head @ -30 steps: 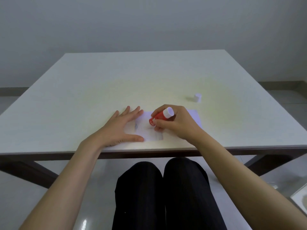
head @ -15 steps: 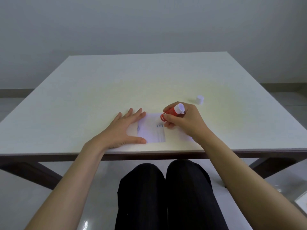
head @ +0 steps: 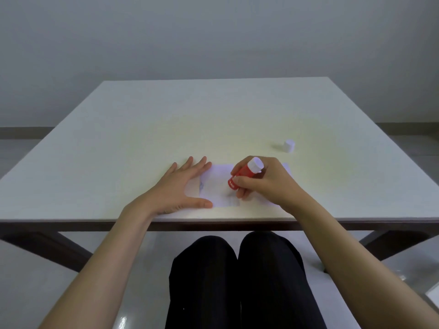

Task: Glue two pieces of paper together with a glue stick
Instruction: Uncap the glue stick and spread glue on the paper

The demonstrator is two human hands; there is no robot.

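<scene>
White lettering on the glue stick (head: 242,175), too blurred to read

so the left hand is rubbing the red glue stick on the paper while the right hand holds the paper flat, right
Not quite: the hands are swapped. In the head view the right hand holds the red glue stick to the paper, while the left hand presses it flat.

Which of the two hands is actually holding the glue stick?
The right hand grips the red glue stick; the left hand lies flat, fingers spread, on the paper.
</scene>
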